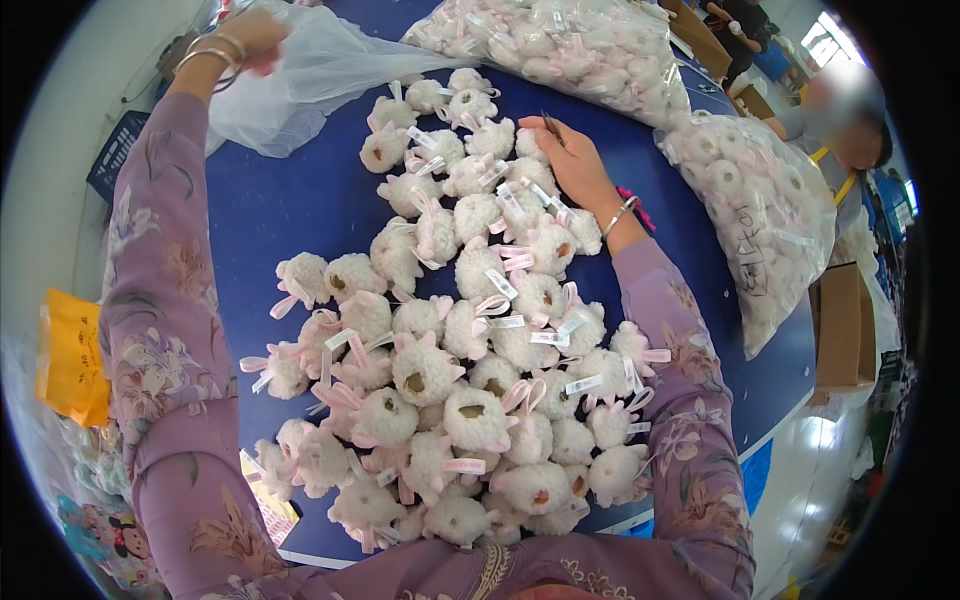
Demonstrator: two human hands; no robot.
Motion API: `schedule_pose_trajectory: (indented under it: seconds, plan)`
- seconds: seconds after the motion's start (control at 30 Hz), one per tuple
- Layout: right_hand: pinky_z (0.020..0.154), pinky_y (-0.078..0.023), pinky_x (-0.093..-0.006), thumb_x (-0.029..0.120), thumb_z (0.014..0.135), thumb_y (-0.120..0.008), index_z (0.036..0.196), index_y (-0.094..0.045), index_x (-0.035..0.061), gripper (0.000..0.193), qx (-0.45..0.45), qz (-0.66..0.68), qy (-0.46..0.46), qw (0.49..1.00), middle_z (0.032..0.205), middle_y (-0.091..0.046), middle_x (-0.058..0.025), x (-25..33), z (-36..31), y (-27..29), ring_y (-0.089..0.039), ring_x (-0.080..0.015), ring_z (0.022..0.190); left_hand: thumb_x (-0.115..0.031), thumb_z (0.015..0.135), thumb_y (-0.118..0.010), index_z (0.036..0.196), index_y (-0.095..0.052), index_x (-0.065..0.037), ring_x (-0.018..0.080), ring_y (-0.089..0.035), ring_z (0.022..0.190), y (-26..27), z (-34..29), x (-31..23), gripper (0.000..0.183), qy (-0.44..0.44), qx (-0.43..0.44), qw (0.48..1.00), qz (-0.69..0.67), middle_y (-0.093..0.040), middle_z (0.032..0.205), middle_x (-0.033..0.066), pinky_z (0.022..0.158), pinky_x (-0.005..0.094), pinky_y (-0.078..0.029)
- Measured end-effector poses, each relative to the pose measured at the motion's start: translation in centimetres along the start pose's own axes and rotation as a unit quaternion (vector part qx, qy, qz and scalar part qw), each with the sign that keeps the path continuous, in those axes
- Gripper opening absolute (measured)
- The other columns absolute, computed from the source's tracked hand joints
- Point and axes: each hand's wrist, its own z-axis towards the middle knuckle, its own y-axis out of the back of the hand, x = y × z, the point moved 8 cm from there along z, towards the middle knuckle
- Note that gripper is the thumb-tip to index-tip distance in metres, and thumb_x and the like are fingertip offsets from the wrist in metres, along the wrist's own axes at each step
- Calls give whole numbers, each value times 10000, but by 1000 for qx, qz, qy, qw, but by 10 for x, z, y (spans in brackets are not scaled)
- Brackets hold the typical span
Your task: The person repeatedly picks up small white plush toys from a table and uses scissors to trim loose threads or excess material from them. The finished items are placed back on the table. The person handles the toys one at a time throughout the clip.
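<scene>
A large pile of small white fluffy plush heads (478, 418) with pink ears, ribbon loops and white tags lies in front of me. Some show a brownish opening. At the pile's far right edge, my right hand (578, 172) curves against the plush pieces, with a thin dark tool (552, 128) held between thumb and fingers; its exact kind is unclear. My left hand (255, 38) reaches to the far left, over a clear plastic bag (300, 85) lying loosely spread. Its fingers are smeared by motion, so whether they grip the bag is unclear.
Two full clear bags of plush pieces stand at the back (560, 50) and right (750, 210) of the blue table (290, 205). Cardboard box (845, 325) stands beyond the right edge; another person (850, 120) is behind. Yellow packet (72, 357) and dark crate (118, 155) are left.
</scene>
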Motion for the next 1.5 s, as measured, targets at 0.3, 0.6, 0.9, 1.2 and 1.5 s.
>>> schedule_pose_trajectory:
  seconds: [0.3,0.6,0.9,1.2,1.5]
  plan:
    - [823,-463,-261,277,1017,-493,1161,-657,38,324,-9,76,-28,997,992,-651,-16,7,7,-8,-564,-107,879,-388,939,-407,931,-670,-10,278,-676,803,-138,94,-50,461,-264,-204,933,137,-693,872,170,713,368,-523]
    - [971,-437,-292,227,1023,-475,1222,-616,-25,351,-96,164,-12,982,1198,-645,-101,-18,6,25,-589,-176,1109,-533,986,-381,1188,-656,-55,196,-566,1006,-152,35,-203,587,-299,-11,865,-403,-659,1129,113,972,314,-404]
    - [901,-477,-294,276,1006,-466,1050,-693,-23,378,-37,-12,2,999,1059,-720,-104,-15,-31,53,-658,-181,1008,-544,970,-445,1201,-628,-8,245,-594,1048,-155,-62,-277,612,-353,74,865,-348,-648,1176,140,966,336,-435]
    - [925,-479,-328,400,1018,-445,1207,-606,76,408,-77,130,-149,977,1142,-690,-64,-41,-51,139,-632,-162,1068,-338,1018,-434,1267,-563,18,347,-570,1167,-58,-150,-257,453,-568,-318,757,-62,-597,1270,212,1016,387,-435]
    - [587,-486,-162,335,1024,-495,1178,-585,9,372,-160,17,-26,987,819,-600,-42,151,-186,202,-635,-112,705,-440,863,-657,1404,-475,-71,363,-454,1308,-74,-448,-223,679,-425,-104,858,-270,-480,1417,187,1086,455,-345]
